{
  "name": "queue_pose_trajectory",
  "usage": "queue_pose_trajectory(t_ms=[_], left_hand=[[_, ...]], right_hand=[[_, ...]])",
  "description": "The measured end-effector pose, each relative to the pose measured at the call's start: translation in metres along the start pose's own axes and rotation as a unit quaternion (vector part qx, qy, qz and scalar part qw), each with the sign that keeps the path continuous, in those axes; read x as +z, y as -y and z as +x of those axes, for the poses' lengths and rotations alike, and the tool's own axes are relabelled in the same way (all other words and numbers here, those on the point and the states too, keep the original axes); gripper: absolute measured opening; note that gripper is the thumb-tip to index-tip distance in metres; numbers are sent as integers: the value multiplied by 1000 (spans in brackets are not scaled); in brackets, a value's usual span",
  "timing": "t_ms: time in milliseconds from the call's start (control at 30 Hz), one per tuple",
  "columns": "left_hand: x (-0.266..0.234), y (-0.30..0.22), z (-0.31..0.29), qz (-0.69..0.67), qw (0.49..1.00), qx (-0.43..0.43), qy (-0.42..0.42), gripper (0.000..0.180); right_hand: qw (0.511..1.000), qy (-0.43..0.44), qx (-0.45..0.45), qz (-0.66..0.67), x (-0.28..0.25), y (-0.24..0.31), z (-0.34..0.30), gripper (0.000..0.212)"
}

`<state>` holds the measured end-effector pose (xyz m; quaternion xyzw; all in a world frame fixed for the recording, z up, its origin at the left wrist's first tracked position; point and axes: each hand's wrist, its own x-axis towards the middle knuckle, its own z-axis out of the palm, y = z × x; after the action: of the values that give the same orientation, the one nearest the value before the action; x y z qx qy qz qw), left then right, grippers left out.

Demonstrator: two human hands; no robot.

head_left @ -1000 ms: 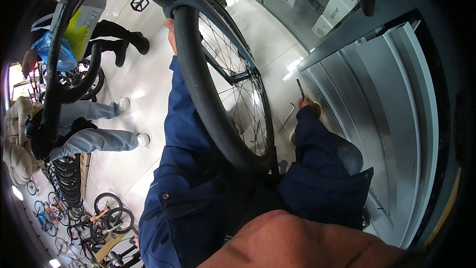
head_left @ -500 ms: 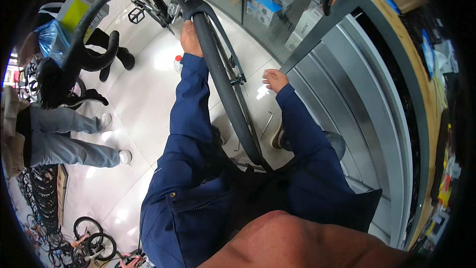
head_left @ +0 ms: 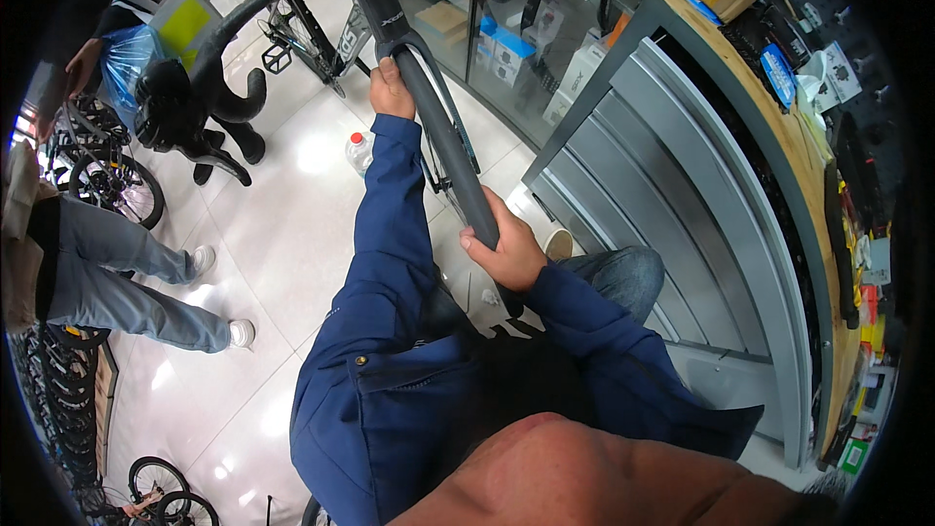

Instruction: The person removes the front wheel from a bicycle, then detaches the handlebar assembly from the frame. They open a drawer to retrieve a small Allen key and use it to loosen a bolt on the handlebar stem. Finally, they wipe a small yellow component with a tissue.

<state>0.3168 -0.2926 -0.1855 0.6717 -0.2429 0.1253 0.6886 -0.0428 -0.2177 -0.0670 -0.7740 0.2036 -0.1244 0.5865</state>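
Tiled flr [head_left: 263, 273], blk tyre [head_left: 443, 122] in R grip [head_left: 514, 249]

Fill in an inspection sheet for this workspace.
Surface: pale tiled floor, with glossy reflections.
Job's things: black tire, set in a bike fork.
Clutter: red-capped bottle on the floor; packages along the wooden bench.
Hands: left hand against the tire near the fork, grip partly hidden; right hand gripping the tire farther from the fork.
Cables: nothing seen clearly.
Surroundings: silver drawers, glass case, parked bikes, people at left.
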Motion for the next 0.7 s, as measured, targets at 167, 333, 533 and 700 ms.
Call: queue_pose_trajectory(t_ms=[167,333,533,700], left_hand=[[-9,-23,8,23,999,-29,-4,77],[-22,-40,15,29,999,-25,-10,79],[-32,-28,27,4,999,-44,-5,82],[-38,-13,35,20,999,-30,-28,80]], right_hand=[[1000,-18,-1,-12,0,-15,-23,76],[999,-23,2,30,-8,-33,-44,72],[999,-7,1,54,-27,-43,-62,73],[999,-14,35,0,-47,-41,-78,69]])
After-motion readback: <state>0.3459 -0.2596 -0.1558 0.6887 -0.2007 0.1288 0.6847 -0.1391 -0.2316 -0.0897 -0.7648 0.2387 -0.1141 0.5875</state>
